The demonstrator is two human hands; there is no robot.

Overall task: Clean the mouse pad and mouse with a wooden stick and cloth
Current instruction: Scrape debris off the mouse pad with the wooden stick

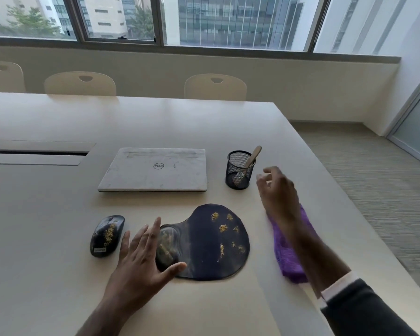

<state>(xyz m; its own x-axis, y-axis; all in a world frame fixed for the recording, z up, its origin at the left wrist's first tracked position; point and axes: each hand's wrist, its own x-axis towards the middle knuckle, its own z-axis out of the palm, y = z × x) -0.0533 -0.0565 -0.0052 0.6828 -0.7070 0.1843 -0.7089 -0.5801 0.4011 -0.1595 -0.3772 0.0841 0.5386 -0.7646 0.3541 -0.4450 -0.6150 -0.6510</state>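
A dark mouse pad (209, 248) with a gel wrist rest lies on the table, dotted with yellow crumbs. A black mouse (106, 236) with yellow crumbs on it lies to the pad's left. My left hand (143, 258) is spread flat, fingers straight, over the pad's left edge and wrist rest. A wooden stick (252, 156) stands in a black mesh cup (239, 170). My right hand (277, 192) hovers just right of the cup, fingers loosely curled, holding nothing. A purple cloth (289, 253) lies under my right forearm.
A closed grey laptop (155, 169) lies behind the pad. The table edge (349, 209) runs diagonally on the right, just past the cloth. A cable slot (34, 154) is at the left. Several chairs (215, 87) stand along the far side.
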